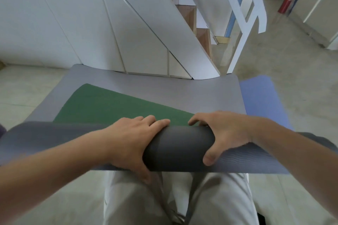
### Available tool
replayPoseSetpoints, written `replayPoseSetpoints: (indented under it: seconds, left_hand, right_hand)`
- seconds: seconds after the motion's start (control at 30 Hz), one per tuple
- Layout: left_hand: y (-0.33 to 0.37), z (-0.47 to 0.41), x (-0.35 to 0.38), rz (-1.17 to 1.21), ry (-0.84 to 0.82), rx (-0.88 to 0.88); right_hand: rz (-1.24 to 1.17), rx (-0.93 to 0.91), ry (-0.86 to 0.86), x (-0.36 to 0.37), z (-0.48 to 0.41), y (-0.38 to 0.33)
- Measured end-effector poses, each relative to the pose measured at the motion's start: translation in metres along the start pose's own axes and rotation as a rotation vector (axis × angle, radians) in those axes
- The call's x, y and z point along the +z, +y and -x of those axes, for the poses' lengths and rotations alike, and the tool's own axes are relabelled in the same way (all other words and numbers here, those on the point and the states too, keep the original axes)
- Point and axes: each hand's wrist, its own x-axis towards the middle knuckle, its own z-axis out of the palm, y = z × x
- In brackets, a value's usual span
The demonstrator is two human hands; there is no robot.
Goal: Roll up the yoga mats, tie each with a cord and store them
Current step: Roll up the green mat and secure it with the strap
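Floor (27, 87): carries three mats.
Grey mat (164, 87): largest; near end rolled up, far end flat.
Green mat (109, 106): lies on the grey mat, its near edge meeting the roll.
Blue mat (261, 97): flat, at the grey mat's right edge.
Left hand (131, 139), right hand (225, 131): both wrapped over the roll, fingers curved, thumbs on the near side.
Risk: the green mat is likely to be wound in; uneven pressure would skew the roll.
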Motion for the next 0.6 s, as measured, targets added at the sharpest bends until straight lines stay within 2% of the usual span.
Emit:
replayPoseSetpoints:
  seconds: [0.07, 0.13, 0.2, 0.3, 0.37, 0.43, 0.5, 0.57, 0.6]
  left_hand:
    - [0.005, 0.008, 0.018, -0.137, 0.13, -0.017]
    - [0.002, 0.006, 0.029, -0.105, 0.167, -0.035]
    - [-0.011, -0.006, 0.019, 0.011, 0.086, -0.044]
    - [-0.033, -0.028, -0.014, 0.297, -0.154, -0.059]
    - [-0.041, -0.039, -0.018, 0.469, -0.302, -0.039]
    - [-0.043, -0.04, -0.017, 0.67, -0.404, -0.05]
    - [-0.037, -0.03, -0.02, 0.81, -0.462, -0.038]
    - [-0.029, -0.02, -0.021, 0.723, -0.419, -0.001]
    - [-0.022, -0.012, -0.021, 0.559, -0.336, -0.007]
  right_hand:
    - [-0.137, 0.035, -0.078, -0.005, -0.009, 0.004]
    - [-0.098, 0.036, -0.083, -0.002, -0.01, 0.002]
    - [0.101, 0.026, 0.035, 0.004, -0.003, -0.009]
    - [0.49, -0.031, 0.225, 0.027, 0.005, -0.016]
    - [0.519, -0.05, 0.278, 0.029, 0.005, -0.014]
    - [0.39, -0.038, 0.197, 0.013, 0.008, -0.011]
    - [0.241, -0.008, 0.014, -0.002, 0.009, -0.009]
    - [0.088, -0.008, -0.122, -0.006, 0.003, 0.0]
    - [0.004, -0.005, -0.17, -0.005, -0.003, 0.005]
